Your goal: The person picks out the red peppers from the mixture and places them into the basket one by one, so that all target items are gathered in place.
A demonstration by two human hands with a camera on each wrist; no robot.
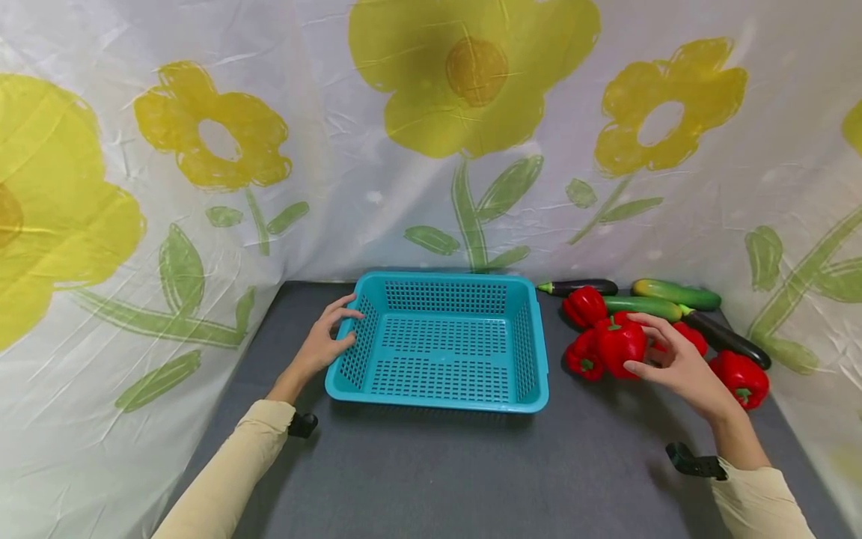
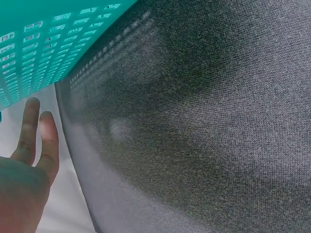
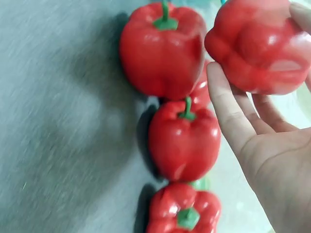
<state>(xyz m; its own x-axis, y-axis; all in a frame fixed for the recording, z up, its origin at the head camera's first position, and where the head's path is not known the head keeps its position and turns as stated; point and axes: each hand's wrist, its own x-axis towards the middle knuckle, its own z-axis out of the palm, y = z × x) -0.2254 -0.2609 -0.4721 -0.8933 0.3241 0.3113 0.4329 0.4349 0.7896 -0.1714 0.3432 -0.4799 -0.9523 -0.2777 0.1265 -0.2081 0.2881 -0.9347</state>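
Note:
My right hand holds a red bell pepper between thumb and fingers, above other peppers on the table. In the right wrist view, the held bell pepper shows its lobed underside, with fingertips along its side. A blue-green plastic basket with slotted walls and floor stands in the middle, its inside bare. At its left rim rests my left hand, the fingers loosely bent over the edge. From the left wrist camera, two fairly straight fingers show just outside the slotted wall; the thumb is hidden there.
Several more red bell peppers lie to the right. Behind them are eggplants and green cucumber-like vegetables. One dark eggplant lies close to the basket's back right corner. A flower-printed cloth hangs behind the grey table.

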